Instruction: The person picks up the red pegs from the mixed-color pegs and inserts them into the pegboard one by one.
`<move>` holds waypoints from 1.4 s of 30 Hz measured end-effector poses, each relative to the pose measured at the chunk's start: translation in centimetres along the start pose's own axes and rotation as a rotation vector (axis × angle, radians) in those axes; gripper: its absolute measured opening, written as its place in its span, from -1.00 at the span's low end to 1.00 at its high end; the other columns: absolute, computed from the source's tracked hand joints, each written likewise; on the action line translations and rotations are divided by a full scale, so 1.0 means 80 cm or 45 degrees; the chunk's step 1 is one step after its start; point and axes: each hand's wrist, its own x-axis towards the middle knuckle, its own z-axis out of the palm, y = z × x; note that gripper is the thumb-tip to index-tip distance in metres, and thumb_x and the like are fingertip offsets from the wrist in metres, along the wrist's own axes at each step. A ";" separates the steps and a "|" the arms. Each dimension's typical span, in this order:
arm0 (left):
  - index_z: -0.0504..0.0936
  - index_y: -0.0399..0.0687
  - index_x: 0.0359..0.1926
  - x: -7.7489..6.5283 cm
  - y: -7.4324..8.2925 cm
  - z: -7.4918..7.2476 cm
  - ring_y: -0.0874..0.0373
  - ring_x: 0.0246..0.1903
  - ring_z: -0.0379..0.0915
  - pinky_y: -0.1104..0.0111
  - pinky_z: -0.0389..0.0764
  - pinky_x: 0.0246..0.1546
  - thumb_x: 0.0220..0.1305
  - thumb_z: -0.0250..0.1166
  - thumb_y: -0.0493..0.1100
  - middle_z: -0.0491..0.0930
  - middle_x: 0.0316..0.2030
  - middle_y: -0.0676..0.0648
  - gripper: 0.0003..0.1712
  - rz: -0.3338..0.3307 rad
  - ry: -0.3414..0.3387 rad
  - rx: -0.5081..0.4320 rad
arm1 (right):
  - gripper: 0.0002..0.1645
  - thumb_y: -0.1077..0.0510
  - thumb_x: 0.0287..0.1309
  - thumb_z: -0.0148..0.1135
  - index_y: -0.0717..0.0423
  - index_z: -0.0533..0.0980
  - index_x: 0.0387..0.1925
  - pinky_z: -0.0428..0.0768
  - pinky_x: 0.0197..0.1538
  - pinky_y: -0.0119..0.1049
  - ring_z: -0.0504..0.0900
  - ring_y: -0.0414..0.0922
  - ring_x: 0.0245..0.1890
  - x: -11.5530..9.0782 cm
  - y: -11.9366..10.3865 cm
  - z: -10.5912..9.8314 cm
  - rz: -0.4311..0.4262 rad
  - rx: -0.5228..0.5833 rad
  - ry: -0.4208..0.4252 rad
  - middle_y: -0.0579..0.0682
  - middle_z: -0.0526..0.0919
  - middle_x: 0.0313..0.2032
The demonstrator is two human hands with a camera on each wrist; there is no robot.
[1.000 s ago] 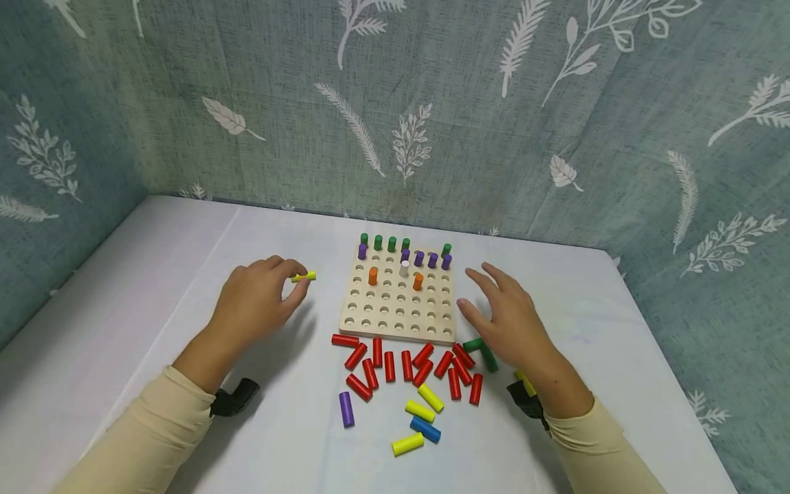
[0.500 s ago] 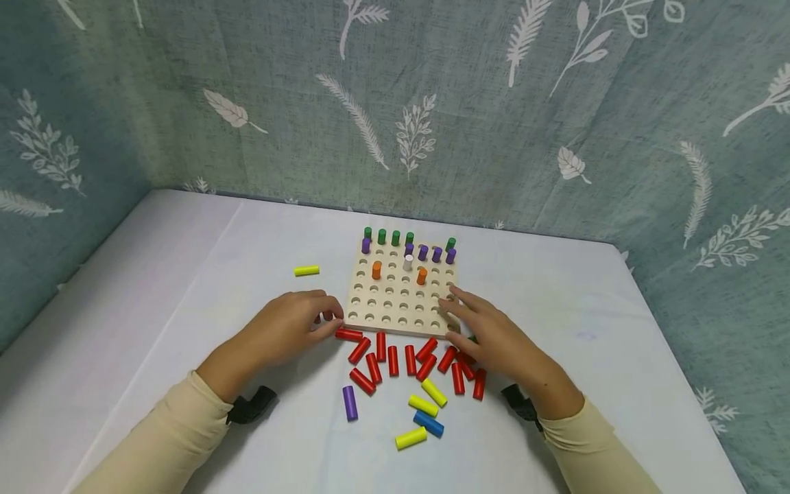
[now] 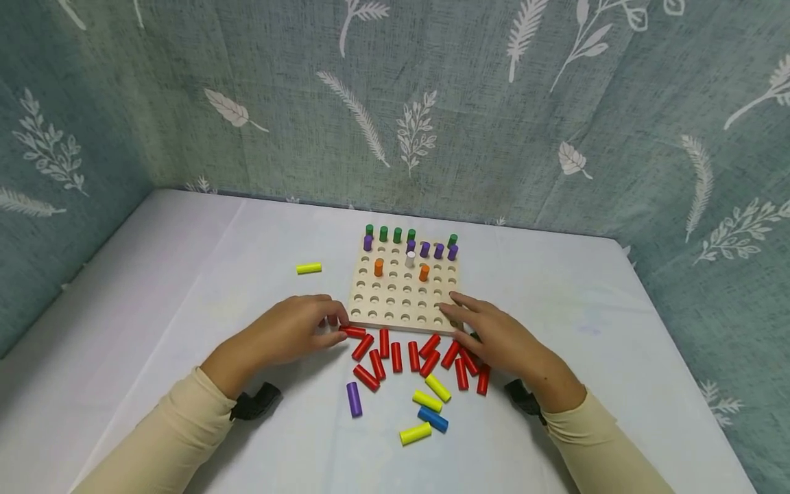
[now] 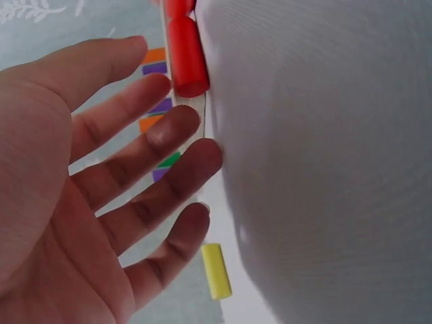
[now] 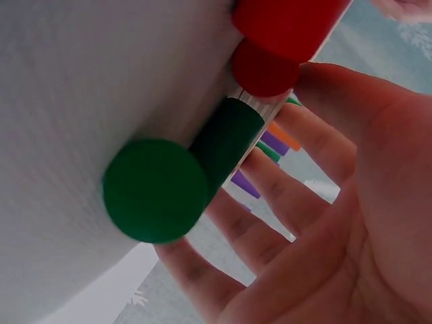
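Observation:
A pale wooden pegboard lies mid-table in the head view, with green, purple, orange pegs and a white peg standing in its holes. My left hand is at its front left corner, beside a red peg; the left wrist view shows its fingers loosely spread, holding nothing. At the front right corner, my right hand reaches over the board's edge, fingers extended. In the right wrist view two green pegs lie beside these fingers and a red peg lies near the thumb. Whether the fingertips touch the board, I cannot tell.
Several red pegs lie loose along the board's front. Nearer are a purple peg, a blue peg and yellow pegs. One yellow peg lies alone left of the board. A leaf-patterned cloth hangs behind the table.
My left hand has let go of the yellow peg left of the board and moved toward me and right. My right hand has moved left to the board's front right corner.

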 end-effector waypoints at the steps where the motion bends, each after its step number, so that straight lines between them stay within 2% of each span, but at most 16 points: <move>1: 0.70 0.13 -0.21 -0.001 0.000 0.000 0.26 -0.38 0.44 0.37 0.50 -0.29 0.17 0.47 0.00 0.58 -0.38 0.18 -0.81 -0.003 -0.008 0.000 | -0.32 -0.07 0.36 0.22 -0.17 0.31 0.46 0.40 0.36 0.16 0.28 0.17 0.46 0.000 0.000 0.000 0.001 -0.003 -0.001 0.05 0.21 0.52; 6: 0.71 0.12 -0.20 -0.003 -0.003 0.003 0.26 -0.35 0.45 0.35 0.53 -0.24 0.11 0.52 -0.02 0.59 -0.37 0.18 -0.76 -0.007 -0.026 -0.006 | -0.32 -0.05 0.36 0.23 -0.18 0.32 0.46 0.40 0.35 0.17 0.30 0.17 0.45 0.001 -0.001 0.002 -0.006 -0.001 -0.005 0.05 0.23 0.51; 12: 0.71 0.12 -0.19 0.000 0.000 0.004 0.29 -0.35 0.47 0.35 0.57 -0.21 0.11 0.52 -0.08 0.60 -0.33 0.17 -0.77 0.085 0.033 0.016 | -0.33 -0.04 0.35 0.24 -0.19 0.33 0.45 0.44 0.33 0.16 0.32 0.17 0.44 0.002 0.005 0.000 0.001 -0.017 -0.001 0.05 0.24 0.50; 19: 0.72 0.13 -0.19 0.005 0.006 0.008 0.29 -0.40 0.42 0.39 0.52 -0.27 0.12 0.52 -0.11 0.61 -0.30 0.16 -0.78 0.111 0.069 0.054 | -0.31 0.00 0.35 0.24 -0.19 0.31 0.46 0.47 0.31 0.15 0.32 0.19 0.44 0.003 0.007 -0.005 0.020 0.001 -0.026 0.06 0.21 0.51; 23: 0.72 0.13 -0.19 0.007 0.008 0.008 0.29 -0.40 0.42 0.38 0.54 -0.26 0.11 0.53 -0.11 0.61 -0.33 0.16 -0.77 0.107 0.083 0.080 | -0.31 0.04 0.34 0.27 -0.15 0.32 0.45 0.48 0.29 0.14 0.33 0.20 0.43 0.003 0.007 -0.008 0.020 0.015 -0.013 0.07 0.22 0.51; 29: 0.71 0.14 -0.18 0.003 0.008 0.013 0.28 -0.38 0.43 0.32 0.58 -0.19 0.09 0.54 -0.10 0.61 -0.36 0.17 -0.74 0.071 0.049 0.105 | -0.31 0.04 0.32 0.28 -0.14 0.33 0.44 0.49 0.29 0.14 0.32 0.22 0.43 0.004 0.006 -0.003 0.018 0.047 -0.041 0.09 0.23 0.50; 37: 0.72 0.15 -0.19 0.005 0.012 0.015 0.28 -0.37 0.46 0.28 0.60 -0.16 0.05 0.56 -0.16 0.64 -0.37 0.17 -0.72 0.077 0.084 0.129 | -0.32 0.03 0.32 0.28 -0.16 0.34 0.44 0.45 0.31 0.16 0.29 0.20 0.45 0.003 0.007 -0.004 0.020 0.039 -0.014 0.07 0.24 0.50; 42: 0.72 0.16 -0.17 0.005 0.011 0.014 0.29 -0.38 0.48 0.26 0.61 -0.15 0.06 0.56 -0.16 0.66 -0.36 0.16 -0.71 0.079 0.074 0.128 | -0.31 0.02 0.33 0.27 -0.18 0.33 0.45 0.44 0.33 0.16 0.28 0.20 0.46 0.004 0.007 -0.006 0.022 0.041 -0.035 0.06 0.23 0.51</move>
